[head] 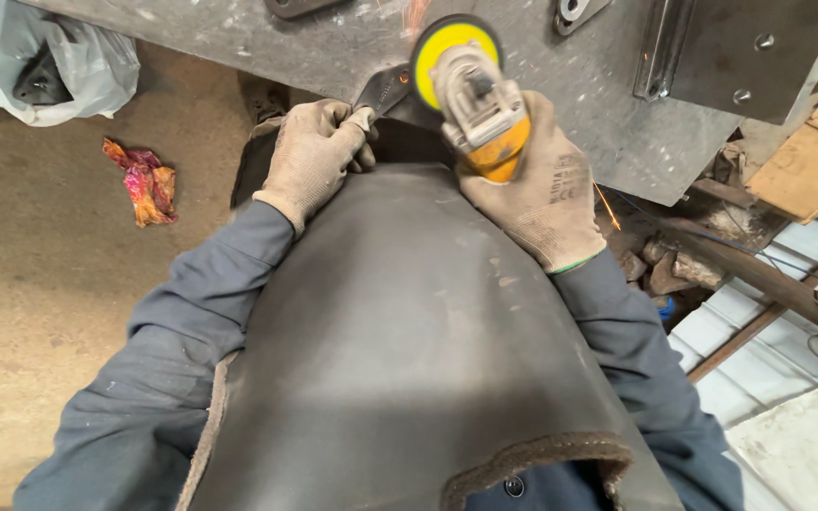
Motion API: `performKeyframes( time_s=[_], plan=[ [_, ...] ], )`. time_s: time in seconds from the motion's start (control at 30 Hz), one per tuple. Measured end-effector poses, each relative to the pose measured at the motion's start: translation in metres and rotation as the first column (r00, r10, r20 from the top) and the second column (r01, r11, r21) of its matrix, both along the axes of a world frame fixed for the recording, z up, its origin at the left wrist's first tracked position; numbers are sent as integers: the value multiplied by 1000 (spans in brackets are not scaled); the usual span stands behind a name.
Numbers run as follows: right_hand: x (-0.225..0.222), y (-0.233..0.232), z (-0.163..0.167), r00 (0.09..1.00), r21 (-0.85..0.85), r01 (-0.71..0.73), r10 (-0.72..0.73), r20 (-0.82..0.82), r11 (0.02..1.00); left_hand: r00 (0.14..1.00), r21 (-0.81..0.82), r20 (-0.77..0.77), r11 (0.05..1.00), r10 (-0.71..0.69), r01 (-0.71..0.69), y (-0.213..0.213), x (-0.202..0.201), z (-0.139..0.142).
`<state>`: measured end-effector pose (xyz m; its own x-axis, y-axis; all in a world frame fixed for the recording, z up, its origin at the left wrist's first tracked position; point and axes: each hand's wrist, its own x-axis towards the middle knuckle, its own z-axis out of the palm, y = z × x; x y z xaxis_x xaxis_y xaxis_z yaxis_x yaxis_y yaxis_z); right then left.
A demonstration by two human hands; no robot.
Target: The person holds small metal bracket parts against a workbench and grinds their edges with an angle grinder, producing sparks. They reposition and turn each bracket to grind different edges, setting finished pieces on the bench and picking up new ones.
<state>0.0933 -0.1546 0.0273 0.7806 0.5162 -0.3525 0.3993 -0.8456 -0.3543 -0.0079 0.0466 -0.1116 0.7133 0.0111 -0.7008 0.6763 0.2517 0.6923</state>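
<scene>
A: Obs 1. Step in hand looks like grinding. The right hand (543, 194) is wrapped tight around the angle grinder (477, 99), its yellow disc (454, 47) at 12 o'clock against the grey steel table (560, 85).

B: Left hand?

A: The left hand (319, 151) is curled, pinching a small dark metal piece (385, 90) at its near end, just left of the disc, at the table edge.

B: Axis?

A: Grinder's long axis runs from 5 o'clock to 11, head pointing away from the leather apron (400, 341). The metal piece slants toward 1 o'clock, tip touching the disc.

B: Next move?

A: My judgement: a steady pinch, light disc pressure. 1 spark (608, 206) shows at 3 o'clock. Red rag (144, 180) lies at 9.
</scene>
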Motion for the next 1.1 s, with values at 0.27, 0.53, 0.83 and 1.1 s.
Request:
performKeyframes(
  time_s=[0.27, 0.53, 0.83, 1.1],
  plan=[
    [2, -4, -1, 997, -16, -67, 67, -46, 998, 996, -92, 22, 993, 81, -79, -5, 0, -4],
    [2, -2, 2, 999, -25, -17, 16, -32, 1000, 996, -77, 10, 993, 85, -84, -1, 5, 9],
    [-1, -6, -2, 997, -10, -72, 71, -32, 997, 998, -55, -1, 997, 59, -59, 4, 14, 24],
    [-2, -5, 2, 1000, -2, -21, 21, 16, 1000, 996, -85, -49, 993, 76, -80, 2, 12, 22]
  ],
)
